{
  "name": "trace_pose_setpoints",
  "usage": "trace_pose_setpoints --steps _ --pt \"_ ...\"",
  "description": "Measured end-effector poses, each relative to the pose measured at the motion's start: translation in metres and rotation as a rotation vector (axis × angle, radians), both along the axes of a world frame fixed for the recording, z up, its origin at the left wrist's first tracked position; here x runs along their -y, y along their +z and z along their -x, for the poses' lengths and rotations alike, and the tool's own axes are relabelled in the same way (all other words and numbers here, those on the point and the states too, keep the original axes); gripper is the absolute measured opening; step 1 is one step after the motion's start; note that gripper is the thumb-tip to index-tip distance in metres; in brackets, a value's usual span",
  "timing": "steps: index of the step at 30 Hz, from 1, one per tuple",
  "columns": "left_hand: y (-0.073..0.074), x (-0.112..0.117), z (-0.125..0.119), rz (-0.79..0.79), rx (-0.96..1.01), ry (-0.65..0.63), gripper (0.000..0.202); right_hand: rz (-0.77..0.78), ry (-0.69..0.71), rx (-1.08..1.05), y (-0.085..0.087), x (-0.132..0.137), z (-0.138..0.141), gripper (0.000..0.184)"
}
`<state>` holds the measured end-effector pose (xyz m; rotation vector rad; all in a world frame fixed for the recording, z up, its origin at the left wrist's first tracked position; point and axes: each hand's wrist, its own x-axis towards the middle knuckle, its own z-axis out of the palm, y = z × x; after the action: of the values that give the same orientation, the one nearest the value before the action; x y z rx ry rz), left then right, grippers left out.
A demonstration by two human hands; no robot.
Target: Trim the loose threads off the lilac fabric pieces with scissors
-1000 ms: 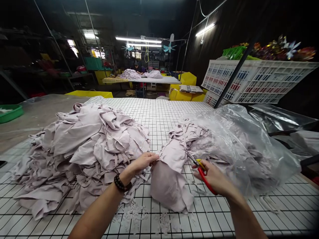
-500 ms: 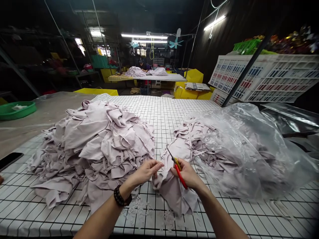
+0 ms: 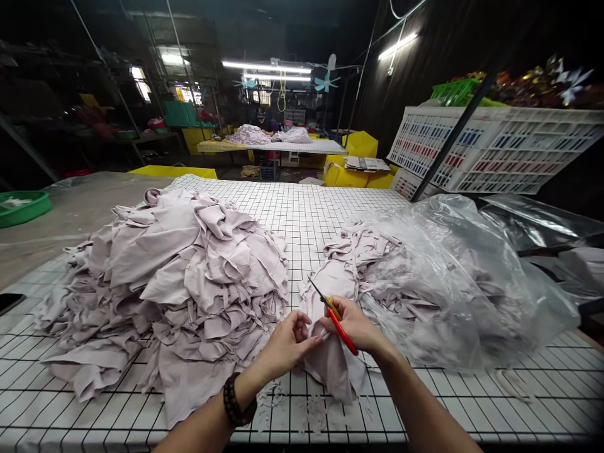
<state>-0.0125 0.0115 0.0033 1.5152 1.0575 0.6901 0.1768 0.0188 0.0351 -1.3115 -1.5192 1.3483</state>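
Note:
My right hand is closed around scissors with red and yellow handles, their dark blades pointing up and left. Its fingers also touch a pale mauve cloth piece, which hangs in folds below them. Beside it, my left hand has curled fingers and its thumb stretched out against the cloth; a gap shows between thumb and fingertips. A dark beaded bracelet circles the left wrist. Small cloth scraps lie on the grid-patterned tabletop under the hands.
A large heap of mauve cloth pieces stands at left. At right, more pieces lie partly under a clear plastic sheet. A green basin and a phone sit far left. White crates rise beyond; a person sits behind the back table.
My left hand has parted its thumb from its fingertips and turned beside the cloth. My right hand keeps the scissors, and the whole view has shifted slightly.

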Motion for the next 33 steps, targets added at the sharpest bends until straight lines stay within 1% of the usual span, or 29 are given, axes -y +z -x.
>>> trace_pose_setpoints --steps 3,5,8,11,12,14,16,17,20,22,23,25,28,30,32,33 --pt "-0.002 -0.008 0.005 0.299 0.180 -0.207 0.044 -0.006 0.035 0.029 0.005 0.004 -0.003 0.021" --pt "-0.004 -0.011 0.008 0.429 0.255 -0.309 0.042 -0.003 0.057 0.045 0.009 0.006 -0.004 0.019" --pt "-0.004 -0.015 0.012 0.491 0.274 -0.356 0.039 0.000 0.099 0.083 0.012 0.008 -0.007 0.018" --pt "0.001 -0.019 0.018 0.489 0.193 -0.426 0.038 0.011 0.172 0.136 0.016 0.009 -0.015 0.016" --pt "0.006 -0.019 0.020 0.469 0.149 -0.458 0.038 0.009 0.206 0.162 0.019 0.009 -0.019 0.015" --pt "0.021 -0.018 0.021 0.396 0.059 -0.517 0.034 -0.031 0.262 0.233 0.029 0.007 -0.026 0.013" --pt "0.039 -0.012 0.016 0.328 0.027 -0.550 0.031 -0.124 0.289 0.304 0.044 0.003 -0.027 0.010" --pt "0.049 -0.007 0.011 0.314 0.047 -0.550 0.030 -0.178 0.287 0.324 0.052 0.001 -0.025 0.009" --pt "0.075 0.008 -0.009 0.309 0.199 -0.472 0.029 -0.291 0.249 0.277 0.073 -0.010 -0.010 0.008" --pt "0.084 0.016 -0.019 0.294 0.307 -0.389 0.032 -0.284 0.217 0.184 0.077 -0.016 0.001 0.013" --pt "0.086 0.017 -0.021 0.279 0.354 -0.340 0.033 -0.252 0.192 0.133 0.076 -0.019 0.004 0.016" --pt "0.084 0.017 -0.019 0.261 0.433 -0.233 0.034 -0.158 0.115 0.039 0.066 -0.021 0.004 0.020" --pt "0.075 0.013 -0.010 0.272 0.498 -0.092 0.034 -0.069 0.005 -0.114 0.044 -0.012 -0.005 0.021" --pt "0.067 0.011 -0.005 0.275 0.500 -0.055 0.035 0.007 0.036 -0.218 0.029 0.001 -0.007 0.027" --pt "0.061 0.010 -0.005 0.250 0.463 -0.053 0.035 0.121 0.101 -0.317 0.015 0.015 -0.003 0.035" --pt "0.059 0.010 -0.005 0.226 0.434 -0.055 0.035 0.153 0.113 -0.359 0.009 0.020 0.002 0.038"
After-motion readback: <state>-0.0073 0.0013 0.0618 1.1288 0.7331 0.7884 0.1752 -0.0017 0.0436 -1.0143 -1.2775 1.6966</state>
